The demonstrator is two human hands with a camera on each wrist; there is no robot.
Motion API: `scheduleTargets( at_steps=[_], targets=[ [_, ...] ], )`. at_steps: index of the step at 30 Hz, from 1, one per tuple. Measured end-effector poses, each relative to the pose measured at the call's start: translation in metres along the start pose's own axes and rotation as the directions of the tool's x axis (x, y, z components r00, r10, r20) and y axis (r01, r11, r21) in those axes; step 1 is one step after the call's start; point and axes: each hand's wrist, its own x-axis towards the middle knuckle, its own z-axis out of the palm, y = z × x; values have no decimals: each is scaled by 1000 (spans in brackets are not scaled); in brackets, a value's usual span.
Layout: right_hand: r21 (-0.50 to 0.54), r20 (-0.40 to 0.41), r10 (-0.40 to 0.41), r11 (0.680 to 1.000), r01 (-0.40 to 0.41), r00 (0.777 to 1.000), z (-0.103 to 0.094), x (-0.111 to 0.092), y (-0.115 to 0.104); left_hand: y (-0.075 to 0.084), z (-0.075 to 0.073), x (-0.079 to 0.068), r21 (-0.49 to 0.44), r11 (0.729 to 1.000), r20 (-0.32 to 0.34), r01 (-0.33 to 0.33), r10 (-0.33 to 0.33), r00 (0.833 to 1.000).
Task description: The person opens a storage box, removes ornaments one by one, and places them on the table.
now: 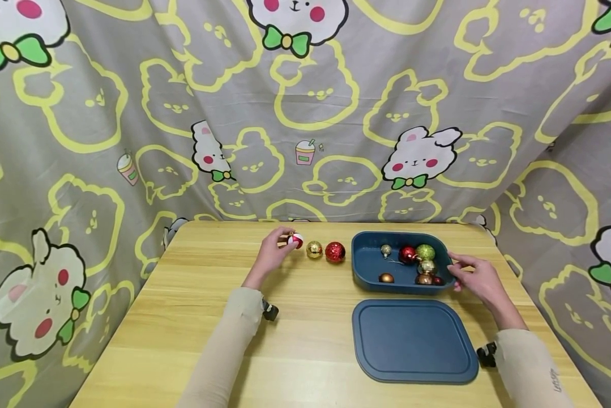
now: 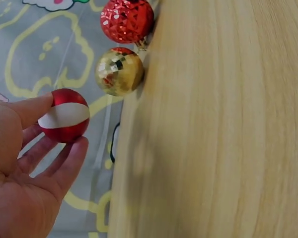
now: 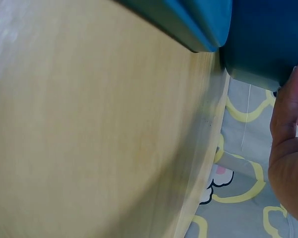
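My left hand (image 1: 272, 255) pinches a red and white ball ornament (image 2: 64, 116) between thumb and fingers, near the table's far edge. Just right of it rest a gold mirrored ball (image 1: 314, 250) and a red glittery ball (image 1: 335, 252), side by side. My right hand (image 1: 478, 276) grips the right end of a dark blue box (image 1: 361, 272), fingers at its rim. Inside the box lie a green ball (image 1: 425, 252), a red ball (image 1: 407, 254), a small silver ornament (image 1: 385, 250), a copper ball (image 1: 386, 277) and several gold and brown ones.
A flat blue lid (image 1: 414, 340) lies on the wooden table (image 1: 305, 351), in front of the box. A patterned grey curtain (image 1: 330, 192) hangs behind the table and along both sides.
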Motion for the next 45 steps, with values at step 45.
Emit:
scheduleTargets(
  at_steps=[45],
  targets=[
    [64,22,16,998,-17,1000,0,1,1,-19,17,3,97,984,68,147,-153,986]
  ],
)
